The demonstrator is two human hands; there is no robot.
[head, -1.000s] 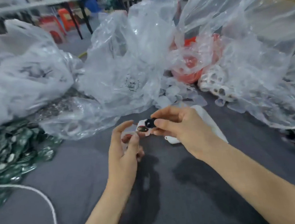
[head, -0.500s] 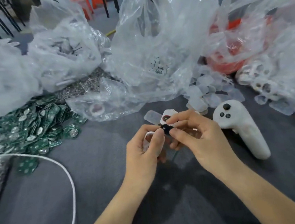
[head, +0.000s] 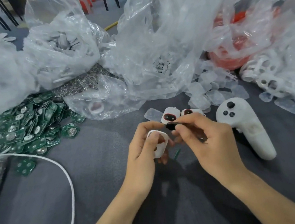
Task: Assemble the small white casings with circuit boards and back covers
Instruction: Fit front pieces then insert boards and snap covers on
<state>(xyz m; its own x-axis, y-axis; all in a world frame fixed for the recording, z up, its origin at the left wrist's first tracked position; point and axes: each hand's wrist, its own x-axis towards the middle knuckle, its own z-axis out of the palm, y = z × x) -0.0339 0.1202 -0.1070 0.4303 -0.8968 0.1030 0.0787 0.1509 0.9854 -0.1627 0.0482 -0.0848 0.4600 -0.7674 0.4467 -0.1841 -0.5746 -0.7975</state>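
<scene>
Over the middle of the desk [head: 97, 191], our left grip [head: 142, 154] still curls round the white casing [head: 158, 144] while our right grip [head: 207, 142], pinching the black button [head: 171, 126], has drawn level with its top edge, so board and cover probably remain unfitted.

Person is working a white casing [head: 160, 146] with both hands over the grey table [head: 97, 191].
Left hand [head: 141, 149] is gripping the casing, thumb lying across its face; right hand [head: 205, 138] is pinching a small black part [head: 170, 126] just beside the casing's top edge. Two finished casings [head: 169, 115] are lying just behind the hands, a white controller [head: 244, 126] sitting to the right, green circuit boards [head: 25, 125] piling up well left.
</scene>
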